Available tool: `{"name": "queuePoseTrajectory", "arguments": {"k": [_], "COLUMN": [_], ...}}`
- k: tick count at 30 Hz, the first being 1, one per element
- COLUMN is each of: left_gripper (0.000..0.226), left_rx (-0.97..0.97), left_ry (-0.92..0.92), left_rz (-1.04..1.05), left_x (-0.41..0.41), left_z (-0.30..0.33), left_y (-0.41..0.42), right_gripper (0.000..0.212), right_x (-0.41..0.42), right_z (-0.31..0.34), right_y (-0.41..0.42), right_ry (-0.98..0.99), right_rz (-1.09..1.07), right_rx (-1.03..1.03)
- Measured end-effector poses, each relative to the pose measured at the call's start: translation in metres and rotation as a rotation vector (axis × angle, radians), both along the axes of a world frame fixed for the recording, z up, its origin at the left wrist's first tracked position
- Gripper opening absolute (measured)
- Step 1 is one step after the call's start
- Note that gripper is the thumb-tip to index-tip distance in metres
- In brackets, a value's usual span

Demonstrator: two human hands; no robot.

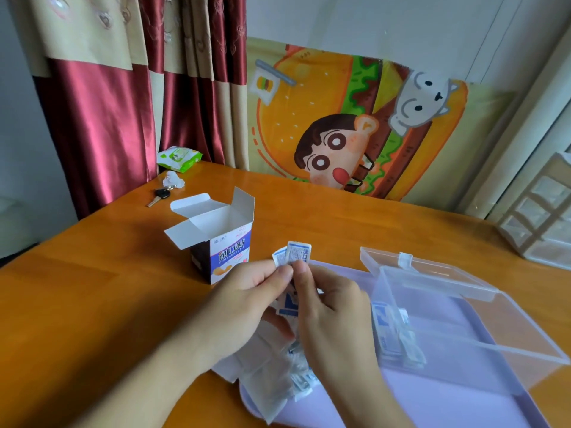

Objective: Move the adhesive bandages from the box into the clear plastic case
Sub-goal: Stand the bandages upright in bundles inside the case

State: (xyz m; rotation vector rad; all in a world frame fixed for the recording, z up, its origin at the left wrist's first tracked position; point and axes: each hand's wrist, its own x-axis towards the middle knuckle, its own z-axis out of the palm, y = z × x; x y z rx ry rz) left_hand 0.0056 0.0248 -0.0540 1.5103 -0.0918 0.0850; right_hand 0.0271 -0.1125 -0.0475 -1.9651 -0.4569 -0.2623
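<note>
Both hands meet near the middle of the wooden table (92, 273), just above the left end of a lilac tray (463, 406). The left hand (247, 307) and the right hand (327, 316) pinch a small bundle of wrapped adhesive bandages (295, 251) between thumbs and fingertips, the wrappers fanning upward. More bandages hang below the palms in a clear plastic bag (272, 384) that droops onto the tray. To the right, on the tray, sits the clear plastic case (463, 341), its hinged lid (432, 273) thrown back on the far side; a few bandages already lie inside against its left wall. Just left of and beyond the hands stands the bandage box (221, 251), upright, its flaps open. Far left lie a key (159, 196), a crumpled tissue (173, 180) and a green wipes pack (179, 156).
</note>
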Motion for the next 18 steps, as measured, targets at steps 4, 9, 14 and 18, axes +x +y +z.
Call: {"name": "queuePoseTrajectory", "arguments": {"k": [4,9,14,18], "left_gripper": [0.032,0.032,0.034,0.033], "left_rx": [-0.103,-0.088,0.001,0.055], "left_ry": [0.023,-0.025,-0.096,-0.102], "left_rz": [0.023,0.357,0.493,0.487], "left_x": [0.002,0.01,0.014,0.016], "left_z": [0.0,0.004,0.003,0.001], "left_y": [0.003,0.028,0.038,0.036], "right_gripper": [0.029,0.045,0.025,0.026], "right_x": [0.006,0.006,-0.027,-0.035], "right_z": [-0.008,-0.003,-0.019,-0.049], "right_y": [-0.001,-0.011,0.017,0.044], "right_ry": [0.017,-0.102,-0.354,-0.437], "right_rz": [0.104,0.145,0.264,0.16], "right_rx": [-0.03,-0.248,-0.684,-0.878]}}
